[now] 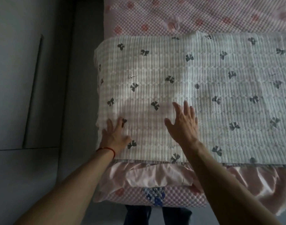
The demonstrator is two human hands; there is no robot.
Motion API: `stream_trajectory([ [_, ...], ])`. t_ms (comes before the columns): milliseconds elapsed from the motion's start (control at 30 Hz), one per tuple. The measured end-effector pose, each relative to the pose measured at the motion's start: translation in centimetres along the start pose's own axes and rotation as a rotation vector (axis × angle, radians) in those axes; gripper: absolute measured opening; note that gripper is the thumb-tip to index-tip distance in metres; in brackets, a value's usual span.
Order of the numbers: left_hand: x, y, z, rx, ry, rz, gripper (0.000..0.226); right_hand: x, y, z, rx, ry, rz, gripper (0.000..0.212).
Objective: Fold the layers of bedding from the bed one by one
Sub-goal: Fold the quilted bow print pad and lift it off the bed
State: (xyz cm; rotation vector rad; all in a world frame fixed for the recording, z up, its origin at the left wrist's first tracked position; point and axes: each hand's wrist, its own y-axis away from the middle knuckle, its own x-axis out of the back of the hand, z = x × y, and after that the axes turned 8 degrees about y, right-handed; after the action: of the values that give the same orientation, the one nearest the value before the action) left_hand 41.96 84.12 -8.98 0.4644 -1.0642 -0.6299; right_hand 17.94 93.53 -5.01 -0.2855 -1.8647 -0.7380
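A white quilted blanket with dark bow prints [179, 75] lies folded in a wide band across the bed, its left end at the bed's left edge. My left hand [114, 135] rests flat on the blanket near its front left corner, fingers spread; a red string circles that wrist. My right hand [182, 122] is open with fingers spread, on or just above the blanket's middle front. A pink satin ruffle [155, 174] sticks out from under the blanket's front edge.
A pink checked textured bed cover [187, 15] spreads behind the folded blanket and shows again at the bed's front edge [131, 197]. Grey floor and a grey panel [33, 95] lie left of the bed. My legs [139, 215] stand against the bed's foot.
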Motion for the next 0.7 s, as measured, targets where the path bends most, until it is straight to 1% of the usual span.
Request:
stream_trajectory([
  [33,-0.4,-0.6,0.2,0.055,-0.098,-0.054,0.092,0.2,-1.6,0.0,-0.011,0.025,-0.017,0.084],
  [100,-0.2,-0.9,0.3,0.126,-0.218,-0.134,0.098,0.2,-3.7,0.1,-0.029,0.063,-0.063,0.099],
  [167,0.8,-1.6,0.7,0.138,-0.367,-0.197,0.103,0.0,-5.3,-0.1,-0.037,0.043,-0.145,0.114],
  [233,2.6,-3.0,2.2,0.163,-0.476,-0.294,0.099,-0.2,-6.3,-0.8,-0.017,0.043,-0.250,0.126],
  [267,3.8,-4.0,3.5,0.151,-0.540,-0.347,0.089,-0.3,-6.9,-1.1,-0.028,0.046,-0.304,0.129],
  [300,5.3,-5.1,5.2,0.138,-0.595,-0.405,0.073,-0.1,-7.6,-1.3,-0.056,0.036,-0.347,0.130],
  [333,6.3,-5.7,6.4,0.115,-0.619,-0.419,0.055,-0.2,-7.4,-1.5,-0.070,0.047,-0.367,0.130],
  [367,7.7,-6.8,7.9,0.080,-0.625,-0.382,0.037,-0.3,-7.6,-1.7,-0.074,0.054,-0.371,0.130],
  [400,9.0,-8.0,9.5,0.030,-0.626,-0.305,0.026,-0.5,-7.6,-1.7,-0.080,0.053,-0.368,0.131],
  [433,10.4,-9.7,11.0,-0.041,-0.634,-0.197,0.020,-0.7,-7.9,-1.8,-0.083,0.044,-0.367,0.133],
  [467,11.5,-11.2,12.5,-0.113,-0.638,-0.091,0.025,-0.9,-7.9,-1.8,-0.092,0.026,-0.372,0.135],
  [500,12.6,-13.1,14.1,-0.178,-0.635,-0.027,0.042,-1.3,-8.0,-1.9,-0.106,0.024,-0.376,0.136],
  [533,13.6,-15.2,15.9,-0.242,-0.626,-0.005,0.068,-1.6,-8.2,-2.0,-0.120,0.032,-0.376,0.136],
  [567,14.2,-17.1,17.5,-0.295,-0.644,-0.012,0.095,-1.7,-8.1,-2.0,-0.129,0.046,-0.382,0.136],
  [600,14.7,-19.2,18.9,-0.335,-0.670,-0.039,0.116,-1.7,-8.1,-2.0,-0.136,0.059,-0.378,0.135],
  [633,14.9,-21.7,20.2,-0.368,-0.706,-0.091,0.130,-1.8,-8.3,-2.1,-0.148,0.067,-0.375,0.134],
  [700,14.2,-24.8,21.4,-0.368,-0.768,-0.178,0.147,-2.0,-8.0,-2.1,-0.127,0.093,-0.357,0.131],
])
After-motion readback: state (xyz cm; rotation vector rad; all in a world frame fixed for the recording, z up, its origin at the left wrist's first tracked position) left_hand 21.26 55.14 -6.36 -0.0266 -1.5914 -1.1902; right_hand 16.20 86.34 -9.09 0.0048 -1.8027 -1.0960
